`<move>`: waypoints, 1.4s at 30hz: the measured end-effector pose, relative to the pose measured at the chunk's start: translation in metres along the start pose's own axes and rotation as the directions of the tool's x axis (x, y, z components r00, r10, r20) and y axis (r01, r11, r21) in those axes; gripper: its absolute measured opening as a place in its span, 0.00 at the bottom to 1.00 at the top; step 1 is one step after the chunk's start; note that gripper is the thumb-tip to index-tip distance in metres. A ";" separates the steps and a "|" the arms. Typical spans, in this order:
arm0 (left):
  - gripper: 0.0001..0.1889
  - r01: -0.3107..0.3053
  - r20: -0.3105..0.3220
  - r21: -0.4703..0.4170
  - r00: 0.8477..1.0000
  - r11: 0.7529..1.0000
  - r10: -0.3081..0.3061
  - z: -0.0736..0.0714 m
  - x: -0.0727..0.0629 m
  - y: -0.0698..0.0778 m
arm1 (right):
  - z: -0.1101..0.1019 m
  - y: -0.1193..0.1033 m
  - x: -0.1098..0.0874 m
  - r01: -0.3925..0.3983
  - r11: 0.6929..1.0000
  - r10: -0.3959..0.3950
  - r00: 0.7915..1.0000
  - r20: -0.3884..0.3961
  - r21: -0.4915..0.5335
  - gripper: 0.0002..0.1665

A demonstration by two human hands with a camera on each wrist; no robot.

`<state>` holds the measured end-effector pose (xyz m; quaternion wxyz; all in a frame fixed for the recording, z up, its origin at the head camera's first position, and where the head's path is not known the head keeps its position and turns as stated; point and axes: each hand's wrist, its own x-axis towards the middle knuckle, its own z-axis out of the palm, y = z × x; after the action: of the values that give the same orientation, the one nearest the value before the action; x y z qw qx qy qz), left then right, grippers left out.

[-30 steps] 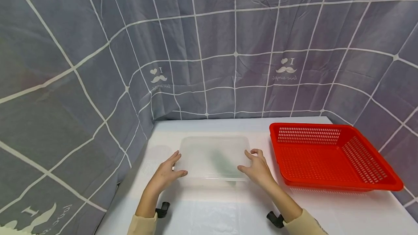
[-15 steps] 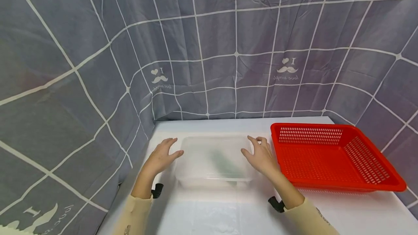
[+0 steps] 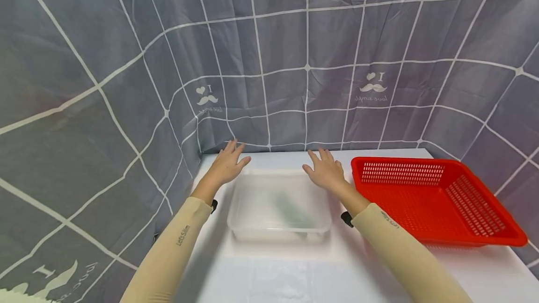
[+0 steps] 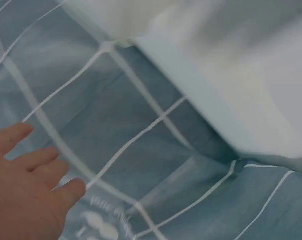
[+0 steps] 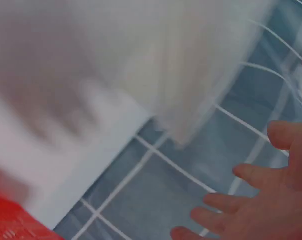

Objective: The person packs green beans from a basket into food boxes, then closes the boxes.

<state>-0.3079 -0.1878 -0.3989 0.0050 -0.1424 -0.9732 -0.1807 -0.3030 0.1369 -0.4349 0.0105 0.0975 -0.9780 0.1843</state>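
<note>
A translucent plastic box [image 3: 254, 200] sits on the white table, with a blurred green shape [image 3: 290, 209] showing through it. Beyond its far left corner my left hand [image 3: 226, 166] hovers, fingers spread and holding nothing. The right hand [image 3: 327, 172] is raised at the far right corner, its fingers also spread with nothing in them. In the left wrist view the left hand [image 4: 31, 185] appears against the grey cloth, fingers apart. Loosely extended fingers of the right hand [image 5: 260, 195] show in the right wrist view.
To the right of the box stands a red plastic basket [image 3: 421, 205] with perforated walls. A grey curtain [image 3: 282, 92] with white grid lines hangs behind the white table [image 3: 278, 275] and along its left and right sides.
Both hands have left the sides of the box and moved forward and up to its far corners, fingers opening out. The box and the basket stay in place.
</note>
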 end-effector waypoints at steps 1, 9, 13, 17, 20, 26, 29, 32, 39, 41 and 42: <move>0.38 -0.001 0.007 0.017 1.000 1.000 0.001 0.004 0.005 -0.001 | 0.003 0.001 0.003 -0.002 1.000 0.002 1.000 0.021 -0.021 0.41; 0.41 -0.027 0.177 0.090 0.984 0.996 0.011 0.049 0.019 -0.010 | 0.037 0.012 0.013 -0.045 0.999 0.044 0.983 0.176 -0.003 0.44; 0.42 -0.029 0.210 0.076 0.978 0.997 0.013 0.067 0.019 -0.015 | 0.047 0.013 0.015 -0.049 0.999 0.046 0.988 0.149 0.019 0.44; 0.41 -0.003 0.186 0.068 0.982 0.998 -0.010 0.077 0.020 -0.020 | 0.050 0.011 0.019 -0.042 0.999 0.038 0.993 0.111 0.033 0.44; 0.41 0.008 0.161 0.062 0.987 0.998 -0.018 0.082 0.021 -0.023 | 0.051 0.010 0.021 -0.044 0.999 0.041 0.992 0.117 0.026 0.43; 0.38 0.040 0.126 0.022 0.991 0.999 -0.043 0.088 0.019 -0.024 | 0.051 0.010 0.022 -0.027 1.000 0.028 0.990 0.135 -0.013 0.42; 0.36 0.048 0.106 0.011 0.993 0.999 -0.049 0.089 0.020 -0.023 | 0.052 0.011 0.024 -0.013 0.999 0.016 0.994 0.104 -0.030 0.42; 0.36 0.047 0.092 0.001 0.995 0.999 -0.047 0.089 0.021 -0.024 | 0.057 0.012 0.025 -0.001 0.999 0.004 0.998 0.059 -0.045 0.43; 0.36 0.089 0.062 -0.072 0.994 0.993 -0.085 0.087 0.023 -0.028 | 0.067 0.012 0.028 0.002 1.000 -0.005 0.994 -0.108 -0.030 0.40; 0.37 0.095 0.063 -0.079 0.994 0.992 -0.090 0.088 0.024 -0.029 | 0.068 0.012 0.028 -0.005 1.000 0.001 0.993 -0.122 -0.031 0.40; 0.37 0.097 0.063 -0.086 0.994 0.991 -0.092 0.089 0.024 -0.030 | 0.068 0.012 0.028 -0.005 0.999 0.001 0.993 -0.118 -0.036 0.40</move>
<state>-0.3356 -0.1767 -0.4909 -0.0385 -0.1014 -0.9695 -0.2198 -0.3319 0.1179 -0.5014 0.0695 0.0848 -0.9790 0.1720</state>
